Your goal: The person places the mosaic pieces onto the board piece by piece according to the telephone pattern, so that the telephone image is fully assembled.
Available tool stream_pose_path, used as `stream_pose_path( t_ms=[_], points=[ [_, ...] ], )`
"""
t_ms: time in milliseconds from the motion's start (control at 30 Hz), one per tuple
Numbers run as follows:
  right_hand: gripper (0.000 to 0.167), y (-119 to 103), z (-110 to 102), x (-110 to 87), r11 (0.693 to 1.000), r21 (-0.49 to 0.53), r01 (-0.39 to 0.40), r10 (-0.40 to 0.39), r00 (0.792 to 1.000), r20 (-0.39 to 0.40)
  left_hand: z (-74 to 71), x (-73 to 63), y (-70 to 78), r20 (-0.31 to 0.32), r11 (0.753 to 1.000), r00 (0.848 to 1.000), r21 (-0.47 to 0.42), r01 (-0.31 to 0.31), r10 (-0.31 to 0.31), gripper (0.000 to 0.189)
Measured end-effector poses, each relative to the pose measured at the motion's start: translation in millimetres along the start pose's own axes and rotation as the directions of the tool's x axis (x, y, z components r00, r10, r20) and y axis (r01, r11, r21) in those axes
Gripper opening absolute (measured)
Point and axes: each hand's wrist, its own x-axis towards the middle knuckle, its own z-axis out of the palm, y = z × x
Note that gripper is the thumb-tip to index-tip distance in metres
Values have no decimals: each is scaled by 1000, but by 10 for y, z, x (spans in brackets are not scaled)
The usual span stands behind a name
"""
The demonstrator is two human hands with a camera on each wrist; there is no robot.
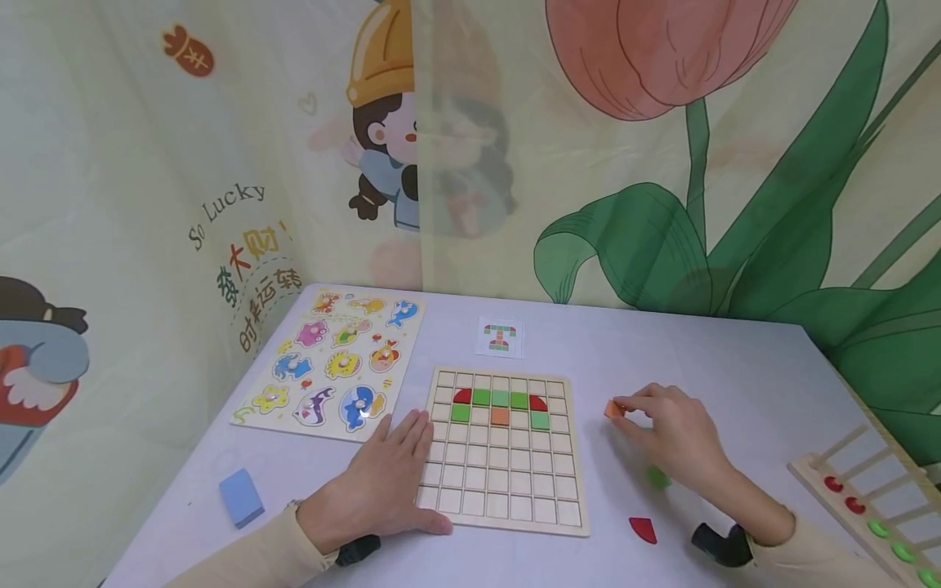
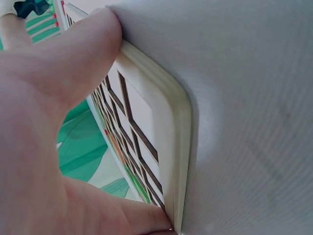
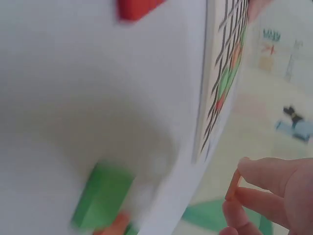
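A wooden grid board (image 1: 500, 478) lies on the table, with red quarter-round and green and orange square tiles in its upper rows. My left hand (image 1: 378, 482) rests along its left side, fingers straight, thumb at the front edge. In the left wrist view, thumb and fingers span the board's corner. Right of the board, my right hand (image 1: 672, 433) pinches a small orange tile (image 3: 234, 184) between thumb and fingertips, above the table. Below this hand lie a green block (image 3: 103, 195), partly hidden in the head view, and a red quarter-round tile (image 1: 643, 530).
Behind the grid board lies a card (image 1: 481, 343) printed with a coloured T-shaped pattern. An animal puzzle board (image 1: 408, 336) lies at the back left, a blue block (image 1: 241, 496) nearer the front. A wooden rack (image 1: 812, 468) with red and green pieces stands at the right edge.
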Motion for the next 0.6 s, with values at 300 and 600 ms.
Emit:
stream_pose_path(
  t_ms=[300, 600],
  points=[
    [24, -565, 242, 43, 977, 50, 209, -211, 977, 36, 4, -4, -3, 4, 1000, 1000, -13, 1, -1, 124],
    [19, -932, 504, 140, 924, 108, 368, -378, 921, 97, -5, -6, 4, 12, 1000, 1000, -6, 10, -10, 124]
  ],
)
